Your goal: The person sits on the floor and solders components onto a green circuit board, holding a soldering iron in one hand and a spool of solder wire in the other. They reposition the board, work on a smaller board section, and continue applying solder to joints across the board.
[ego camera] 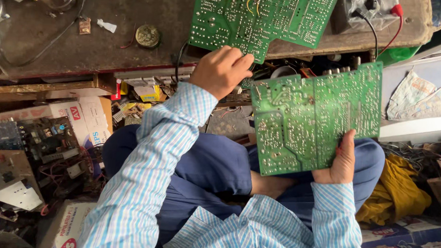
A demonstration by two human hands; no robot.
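Right hand (338, 164) grips the near edge of a stiff, light, fragile circuit board (312, 118) over the lap; left hand (222, 69), fingers curled, touches the bench's (60, 37) far board (257, 16).

green board (310, 120) at 3 o'clock, second green board (257, 16) at 12, blue-white striped sleeves (149, 170), navy trousers (203, 168), yellow cloth (396, 193) at 4

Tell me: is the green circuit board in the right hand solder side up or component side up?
Solder side up: the circuit board in the right hand shows traces and solder points, no parts.
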